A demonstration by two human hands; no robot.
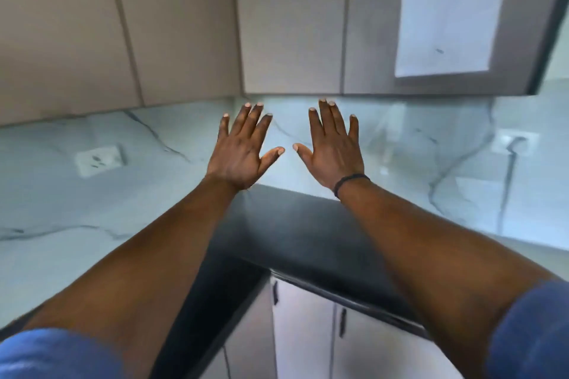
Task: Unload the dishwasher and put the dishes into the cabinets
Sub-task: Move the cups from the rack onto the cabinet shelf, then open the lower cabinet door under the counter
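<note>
Both my arms stretch forward over a dark countertop [295, 224] in a kitchen corner. My left hand [243, 148] is spread flat with straight fingers and holds nothing. My right hand [334, 148], with a dark band at the wrist, is spread the same way, empty. The two thumbs point at each other a small gap apart. Beige upper cabinets [172, 24] with shut doors hang above the hands. No dishes and no dishwasher are in view.
A marble backsplash [92, 209] runs along both walls, with a socket [98, 160] at left and another socket [517, 140] with a cable at right. A white sheet [446, 15] hangs on the right upper cabinet. White lower cabinet doors [308, 332] sit under the counter.
</note>
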